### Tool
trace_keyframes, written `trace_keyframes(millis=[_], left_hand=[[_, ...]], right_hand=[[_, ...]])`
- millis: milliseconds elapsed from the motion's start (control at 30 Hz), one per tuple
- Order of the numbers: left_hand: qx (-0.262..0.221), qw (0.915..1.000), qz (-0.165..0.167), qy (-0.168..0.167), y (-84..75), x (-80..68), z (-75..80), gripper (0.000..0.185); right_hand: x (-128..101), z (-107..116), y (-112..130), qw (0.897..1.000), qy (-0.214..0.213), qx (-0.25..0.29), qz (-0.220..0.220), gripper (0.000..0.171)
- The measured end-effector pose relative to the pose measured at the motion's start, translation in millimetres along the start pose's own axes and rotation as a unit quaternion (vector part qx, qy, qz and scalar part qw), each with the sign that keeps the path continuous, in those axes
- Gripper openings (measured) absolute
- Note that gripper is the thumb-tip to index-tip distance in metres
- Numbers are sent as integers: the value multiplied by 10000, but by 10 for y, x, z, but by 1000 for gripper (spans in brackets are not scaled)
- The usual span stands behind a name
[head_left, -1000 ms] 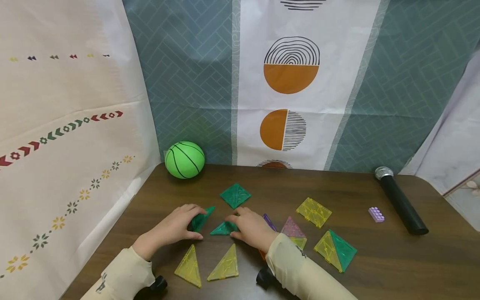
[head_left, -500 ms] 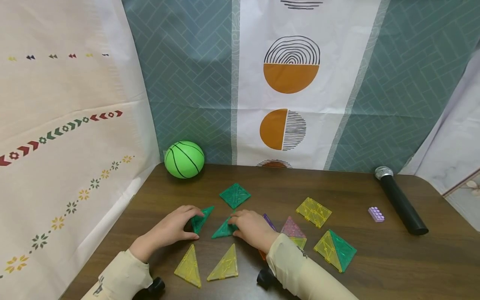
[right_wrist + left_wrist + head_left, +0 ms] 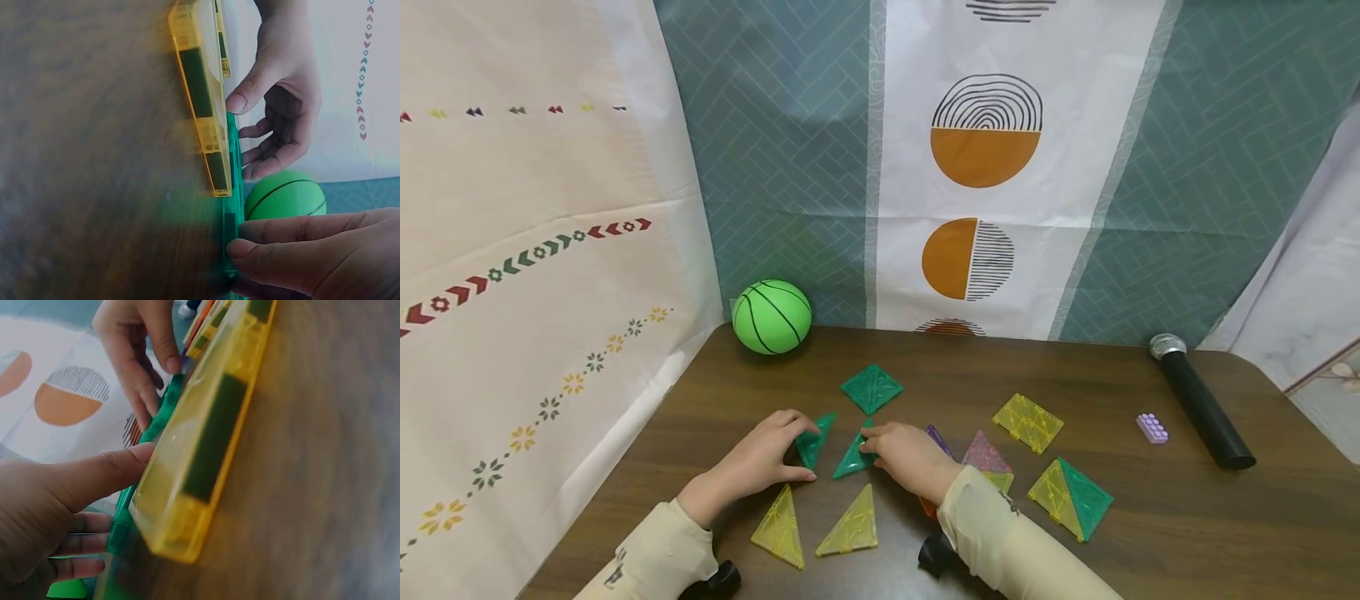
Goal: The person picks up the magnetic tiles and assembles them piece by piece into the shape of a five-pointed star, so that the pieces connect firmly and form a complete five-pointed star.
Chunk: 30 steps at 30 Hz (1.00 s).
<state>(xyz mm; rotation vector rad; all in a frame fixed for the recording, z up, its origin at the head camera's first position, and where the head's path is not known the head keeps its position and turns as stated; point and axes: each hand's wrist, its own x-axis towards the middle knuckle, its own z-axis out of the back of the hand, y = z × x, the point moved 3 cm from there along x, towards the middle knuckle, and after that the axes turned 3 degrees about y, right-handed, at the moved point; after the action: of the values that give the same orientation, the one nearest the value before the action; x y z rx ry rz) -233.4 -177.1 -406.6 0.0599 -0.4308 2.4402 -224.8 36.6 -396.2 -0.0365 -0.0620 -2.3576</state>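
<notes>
On the table my left hand point(image 3: 766, 454) spans a green triangular magnetic tile point(image 3: 814, 442), its fingers at the far edge and its thumb at the near corner. My right hand point(image 3: 913, 457) holds a second green triangular tile point(image 3: 854, 460) between thumb and fingers, a small gap to the right of the first. In the right wrist view, the right thumb point(image 3: 242, 248) lies on the edge of green plastic. Two yellow triangular tiles point(image 3: 780, 531) point(image 3: 853, 527) lie just in front of the hands. Behind them is a green square point(image 3: 871, 389) made of triangles.
To the right lie a yellow tile pair point(image 3: 1028, 422), a yellow-and-green square point(image 3: 1071, 500) and a pink triangle point(image 3: 985, 454) with other tiles, partly under the right arm. A purple brick point(image 3: 1152, 428) and a microphone point(image 3: 1202, 404) lie farther right. A green ball point(image 3: 771, 317) sits at the back left.
The right hand's green tile has turned so its point aims away, its long edge now steeper. The left hand and its tile have shifted slightly right.
</notes>
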Motion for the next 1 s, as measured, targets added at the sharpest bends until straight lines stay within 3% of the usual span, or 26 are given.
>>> trace_keyframes(millis=[533, 800, 1000], left_hand=[[426, 9986, -107, -299, -180, 25, -66, 51], [332, 9988, -197, -293, -299, 79, -130, 49], [373, 9986, -206, -324, -305, 88, -147, 48]], right_hand=[[16, 12, 20, 9992, -14, 376, 147, 30], [21, -2, 23, 9994, -43, 348, 58, 31], [28, 16, 35, 9996, 55, 286, -6, 30]])
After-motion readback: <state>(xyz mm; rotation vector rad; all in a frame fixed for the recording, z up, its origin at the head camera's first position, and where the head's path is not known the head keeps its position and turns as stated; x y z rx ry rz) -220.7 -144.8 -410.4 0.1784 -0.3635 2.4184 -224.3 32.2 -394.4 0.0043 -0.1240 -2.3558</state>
